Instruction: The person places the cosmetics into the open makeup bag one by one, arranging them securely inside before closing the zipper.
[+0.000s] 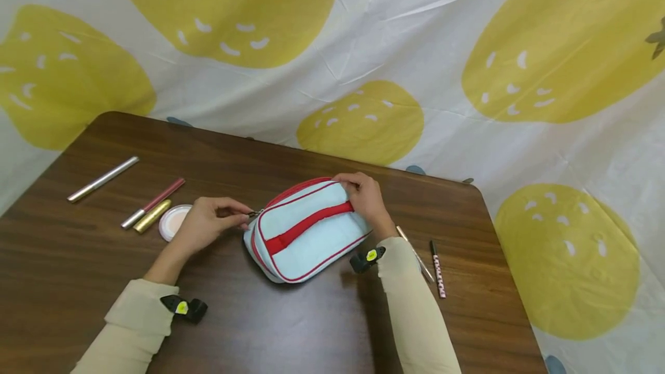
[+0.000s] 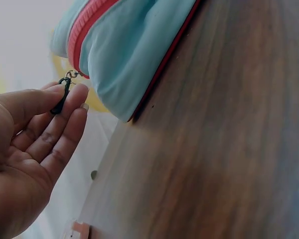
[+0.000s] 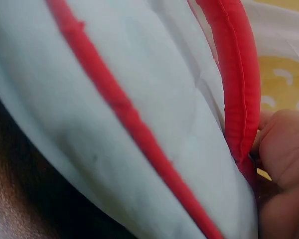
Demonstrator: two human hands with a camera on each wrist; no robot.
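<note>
Pouch [image 1: 306, 229], frame centre: soft, light, likely yielding. Left hand [image 1: 205, 227] pinches zip pull [image 2: 62, 94]; right hand [image 1: 366, 198] grips far end.

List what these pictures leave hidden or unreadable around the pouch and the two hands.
- Inside of the pouch: hidden in every view by its own fabric.
- Right hand fingertips: head view, curled over the pouch's far end; right wrist view blurred.
- Print on the pen: head view, too small.
- Round compact: partly covered by the left hand.
</note>
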